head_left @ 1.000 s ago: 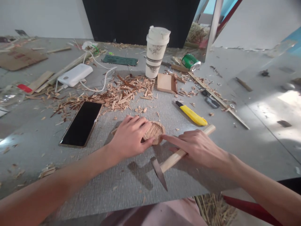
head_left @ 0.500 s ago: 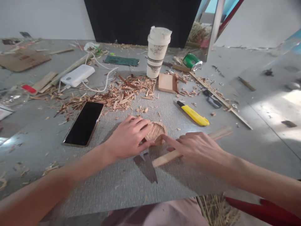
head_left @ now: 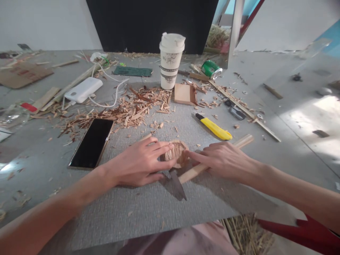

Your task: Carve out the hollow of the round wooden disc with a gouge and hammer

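Observation:
A small round carved wooden piece [head_left: 176,153] lies on the grey table [head_left: 111,216] between my two hands. My left hand [head_left: 146,159] rests on its left side, fingers apart, a fingertip on the rim. My right hand [head_left: 223,158] touches the right edge with its index finger, while its other fingers are curled round the wooden handle [head_left: 193,173] of a tool. The tool's dark metal blade [head_left: 178,186] points towards me, just below the round piece. A thin light stick [head_left: 146,137] shows behind my left hand.
Left of my hands lies a phone [head_left: 91,143]. Beyond are wood shavings [head_left: 135,111], a power bank [head_left: 83,90], a paper cup [head_left: 171,60] and a small open box [head_left: 184,94]. A yellow cutter [head_left: 215,128], green can [head_left: 211,69] and long stick [head_left: 244,109] lie right.
My left hand has spread more flatly beside the round piece, its thumb lower. The tool has shifted, its blade now further right. The view has moved slightly.

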Demonstrator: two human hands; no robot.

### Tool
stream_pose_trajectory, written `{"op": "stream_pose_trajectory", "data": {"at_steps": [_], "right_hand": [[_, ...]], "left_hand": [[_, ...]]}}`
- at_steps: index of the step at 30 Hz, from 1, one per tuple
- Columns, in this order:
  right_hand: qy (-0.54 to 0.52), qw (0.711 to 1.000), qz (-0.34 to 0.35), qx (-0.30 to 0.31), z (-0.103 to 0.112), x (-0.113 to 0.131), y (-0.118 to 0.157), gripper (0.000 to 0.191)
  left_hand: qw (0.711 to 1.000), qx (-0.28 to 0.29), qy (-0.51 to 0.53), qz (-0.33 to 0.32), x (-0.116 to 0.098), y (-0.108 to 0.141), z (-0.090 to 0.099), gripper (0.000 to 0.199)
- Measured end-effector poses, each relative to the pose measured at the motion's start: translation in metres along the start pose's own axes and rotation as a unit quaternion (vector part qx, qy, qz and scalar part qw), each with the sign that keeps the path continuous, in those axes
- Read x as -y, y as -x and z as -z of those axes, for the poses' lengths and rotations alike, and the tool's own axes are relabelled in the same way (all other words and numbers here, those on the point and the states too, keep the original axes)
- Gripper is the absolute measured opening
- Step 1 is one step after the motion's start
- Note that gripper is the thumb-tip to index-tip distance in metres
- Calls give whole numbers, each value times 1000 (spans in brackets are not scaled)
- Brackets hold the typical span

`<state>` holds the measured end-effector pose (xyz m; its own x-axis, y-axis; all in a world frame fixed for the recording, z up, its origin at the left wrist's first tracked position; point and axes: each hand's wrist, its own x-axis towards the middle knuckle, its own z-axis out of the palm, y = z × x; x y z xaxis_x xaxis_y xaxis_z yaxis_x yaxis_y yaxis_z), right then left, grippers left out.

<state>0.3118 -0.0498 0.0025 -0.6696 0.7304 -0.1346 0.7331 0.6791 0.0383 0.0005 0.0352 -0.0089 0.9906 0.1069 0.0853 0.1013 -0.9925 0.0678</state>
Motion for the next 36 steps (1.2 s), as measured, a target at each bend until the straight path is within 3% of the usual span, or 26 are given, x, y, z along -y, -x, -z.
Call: {"op": "stream_pose_trajectory", "data": {"at_steps": [12,28,33,36], "right_hand": [[-20,1000,5,-2,2,-2,1,30],[-26,999,9,-18,0,-3,1,36],[-84,994,-37,-62,-7,-8,12,59],[-153,980,-67,-107,1,-14,20,47]], "left_hand": [[996,1,84,34,0,4,-5,59],[996,-1,72,42,-2,1,-4,56],[997,-14,67,42,-2,1,-6,56],[997,-18,66,40,-1,1,-8,57]]}}
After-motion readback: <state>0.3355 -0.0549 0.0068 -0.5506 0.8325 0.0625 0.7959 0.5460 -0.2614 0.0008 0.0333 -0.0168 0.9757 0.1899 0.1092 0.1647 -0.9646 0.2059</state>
